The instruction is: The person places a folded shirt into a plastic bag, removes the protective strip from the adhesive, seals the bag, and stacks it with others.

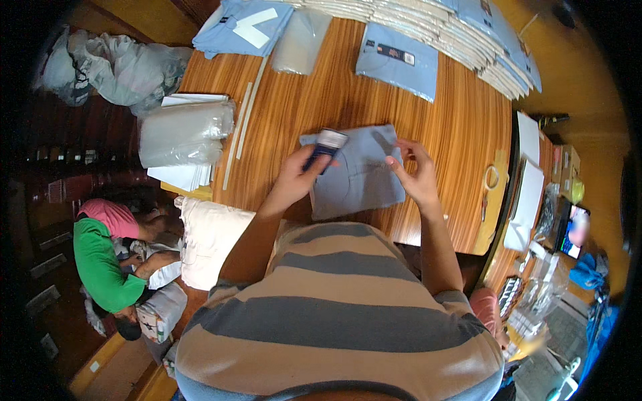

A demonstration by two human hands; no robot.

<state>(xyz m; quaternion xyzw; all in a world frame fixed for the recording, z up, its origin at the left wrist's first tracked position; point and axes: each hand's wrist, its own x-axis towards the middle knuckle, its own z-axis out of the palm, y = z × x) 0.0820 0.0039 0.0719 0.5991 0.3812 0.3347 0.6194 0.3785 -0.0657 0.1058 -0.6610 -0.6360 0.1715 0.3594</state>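
Note:
A folded light-blue garment (361, 180) lies flat on the wooden table in front of me. My left hand (299, 175) is closed on a dark blue tag (326, 148) with a white label patch, held over the garment's left side. At the garment's upper right edge, my right hand (418, 175) has its thumb and fingers bent but apart, with nothing visible between them. A shadow falls on the cloth beside those fingertips.
A bagged blue shirt (398, 60) lies farther back, before long stacks of packed shirts (461, 40). Clear plastic bags (184, 134) sit at the left, near thin pale strips (242, 123). A tape roll (491, 177) is at the right. A person in green (103, 260) bends at lower left.

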